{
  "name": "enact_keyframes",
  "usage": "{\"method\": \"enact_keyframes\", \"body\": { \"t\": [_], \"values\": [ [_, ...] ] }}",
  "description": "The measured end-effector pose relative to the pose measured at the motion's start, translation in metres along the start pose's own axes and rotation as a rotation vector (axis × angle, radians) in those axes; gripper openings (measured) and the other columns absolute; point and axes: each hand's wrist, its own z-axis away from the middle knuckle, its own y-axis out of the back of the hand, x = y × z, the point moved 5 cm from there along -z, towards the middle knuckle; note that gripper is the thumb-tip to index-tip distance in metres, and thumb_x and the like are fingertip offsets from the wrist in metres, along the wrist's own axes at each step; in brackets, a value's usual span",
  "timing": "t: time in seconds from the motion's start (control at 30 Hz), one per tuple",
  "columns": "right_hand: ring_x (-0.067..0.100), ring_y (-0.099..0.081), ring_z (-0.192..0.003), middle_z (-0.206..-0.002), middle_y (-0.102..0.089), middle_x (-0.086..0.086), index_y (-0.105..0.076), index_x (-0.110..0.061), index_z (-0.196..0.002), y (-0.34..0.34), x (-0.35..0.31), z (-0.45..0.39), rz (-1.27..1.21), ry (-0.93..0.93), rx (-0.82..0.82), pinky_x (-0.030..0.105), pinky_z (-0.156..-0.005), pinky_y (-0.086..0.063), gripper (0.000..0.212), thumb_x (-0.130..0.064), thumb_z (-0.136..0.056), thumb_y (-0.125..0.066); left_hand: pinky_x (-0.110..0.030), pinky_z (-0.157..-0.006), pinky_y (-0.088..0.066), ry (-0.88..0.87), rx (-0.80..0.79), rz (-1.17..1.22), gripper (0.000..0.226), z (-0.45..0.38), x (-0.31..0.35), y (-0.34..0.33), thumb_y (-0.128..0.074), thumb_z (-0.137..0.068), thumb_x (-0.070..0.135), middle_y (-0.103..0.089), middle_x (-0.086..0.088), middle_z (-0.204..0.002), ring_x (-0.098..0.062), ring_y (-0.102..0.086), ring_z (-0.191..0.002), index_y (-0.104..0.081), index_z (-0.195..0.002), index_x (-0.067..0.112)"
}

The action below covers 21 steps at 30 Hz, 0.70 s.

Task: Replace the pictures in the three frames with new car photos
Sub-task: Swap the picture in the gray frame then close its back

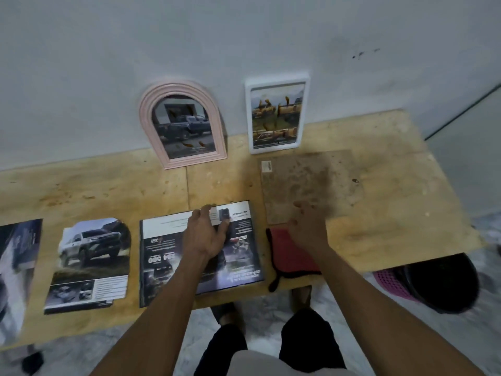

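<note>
Far left on the plywood desk (113,185), a large glossy car print (16,278) runs off the edge of view, and just beside it lies an arch-cut photo of a white SUV (92,261), trimmed to match the pink arched frame (183,123) that leans on the wall behind, already showing a dark pickup. Centre now: the big rectangular car brochure page (162,256) lies flat with its long axis running away from the person, near edge overhanging the desk front a little. The left hand (206,234) sits right on top of it, fingers spread and fairly straight, the grip wide and pressing rather than pinching, thumb out toward the page's right edge. Behind and right, the white rectangular frame (276,115) stands against the wall with yellow-truck pictures in it. Moving right, the right hand (306,226) hovers blurred over the gap between the red cloth (279,248) and the brown backing board (309,185); its fingers look loosely open with nothing in them, though blur hides detail. My read: the board lies just ahead of that right hand, long side pointing at the wall, so the right hand is the nearer one. There is bare desk to the board's right for sliding, and the desk edge is close beyond.
</note>
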Motion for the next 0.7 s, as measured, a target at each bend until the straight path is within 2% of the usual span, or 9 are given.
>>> {"method": "enact_keyframes", "body": {
  "t": [0.07, 0.13, 0.23, 0.3, 0.4, 0.47, 0.57, 0.63, 0.7],
  "values": [
    [0.027, -0.057, -0.107, -0.127, -0.057, 0.014, -0.055, -0.012, -0.13, 0.028, 0.027, -0.019, 0.002, -0.04, 0.012, 0.027, -0.075, -0.041, 0.042, -0.019, -0.089, -0.058, -0.041, -0.092, -0.046, -0.018, -0.018, 0.037, 0.056, -0.005, 0.038, -0.016, -0.063, -0.094, 0.042, -0.056, -0.019, -0.127, -0.038, -0.055, -0.117, -0.051, -0.137, 0.01],
    [0.032, -0.057, -0.107, -0.12, -0.061, 0.017, -0.059, -0.01, -0.125, 0.056, 0.054, -0.039, 0.007, -0.08, 0.036, 0.029, -0.079, -0.044, 0.045, -0.02, -0.082, -0.067, -0.037, -0.09, -0.046, 0.0, -0.049, 0.053, 0.052, -0.01, 0.075, -0.032, -0.064, -0.093, 0.04, -0.059, -0.02, -0.125, -0.037, -0.057, -0.115, -0.056, -0.133, 0.007],
    [0.04, -0.055, -0.111, -0.121, -0.06, 0.021, -0.061, -0.005, -0.123, 0.095, 0.085, -0.072, 0.047, -0.089, 0.083, 0.041, -0.092, -0.046, 0.045, -0.015, -0.079, -0.068, -0.033, -0.08, -0.045, 0.029, -0.097, 0.058, 0.036, -0.02, 0.12, -0.057, -0.066, -0.092, 0.032, -0.066, -0.019, -0.111, -0.037, -0.061, -0.106, -0.064, -0.11, 0.001],
    [0.042, -0.053, -0.112, -0.124, -0.059, 0.019, -0.061, -0.004, -0.122, 0.11, 0.102, -0.096, 0.156, -0.073, 0.056, 0.045, -0.096, -0.044, 0.041, -0.015, -0.083, -0.064, -0.031, -0.076, -0.045, 0.062, -0.08, 0.068, 0.03, -0.031, 0.137, -0.071, -0.066, -0.09, 0.029, -0.069, -0.017, -0.102, -0.037, -0.063, -0.1, -0.066, -0.095, 0.0],
    [0.042, -0.05, -0.114, -0.124, -0.058, 0.019, -0.054, -0.007, -0.129, 0.119, 0.125, -0.125, 0.198, -0.099, 0.079, 0.045, -0.098, -0.041, 0.045, -0.021, -0.086, -0.058, -0.028, -0.075, -0.045, 0.114, -0.052, 0.004, 0.035, -0.054, 0.142, -0.09, -0.055, -0.08, 0.043, -0.07, -0.012, -0.096, -0.035, -0.066, -0.096, -0.07, -0.087, 0.012],
    [0.042, -0.048, -0.116, -0.124, -0.054, 0.022, -0.047, -0.007, -0.133, 0.118, 0.135, -0.134, 0.142, -0.189, 0.056, 0.044, -0.099, -0.038, 0.052, -0.02, -0.085, -0.06, -0.03, -0.076, -0.053, 0.173, -0.033, -0.049, 0.039, -0.067, 0.136, -0.1, -0.049, -0.069, 0.052, -0.069, -0.004, -0.083, -0.032, -0.068, -0.087, -0.068, -0.079, 0.018],
    [0.04, -0.043, -0.12, -0.13, -0.05, 0.019, -0.043, -0.012, -0.138, 0.112, 0.14, -0.139, 0.125, -0.244, 0.021, 0.042, -0.102, -0.034, 0.057, -0.021, -0.084, -0.057, -0.038, -0.082, -0.058, 0.178, -0.021, -0.057, 0.047, -0.086, 0.117, -0.127, -0.045, -0.067, 0.054, -0.072, -0.003, -0.09, -0.032, -0.068, -0.089, -0.072, -0.089, 0.022],
    [0.038, -0.044, -0.118, -0.132, -0.05, 0.015, -0.043, -0.015, -0.138, 0.108, 0.138, -0.141, 0.088, -0.238, 0.037, 0.042, -0.1, -0.038, 0.056, -0.023, -0.083, -0.055, -0.037, -0.082, -0.057, 0.184, 0.0, -0.025, 0.056, -0.081, 0.129, -0.123, -0.039, -0.068, 0.054, -0.073, -0.007, -0.097, -0.033, -0.069, -0.093, -0.073, -0.098, 0.02],
    [0.037, -0.043, -0.119, -0.135, -0.049, 0.012, -0.043, -0.016, -0.138, 0.107, 0.135, -0.144, 0.072, -0.269, 0.052, 0.04, -0.096, -0.038, 0.057, -0.027, -0.083, -0.054, -0.038, -0.084, -0.056, 0.206, 0.01, 0.01, 0.053, -0.072, 0.149, -0.112, -0.042, -0.072, 0.046, -0.074, -0.013, -0.1, -0.038, -0.068, -0.096, -0.075, -0.099, 0.014]
  ]
}}
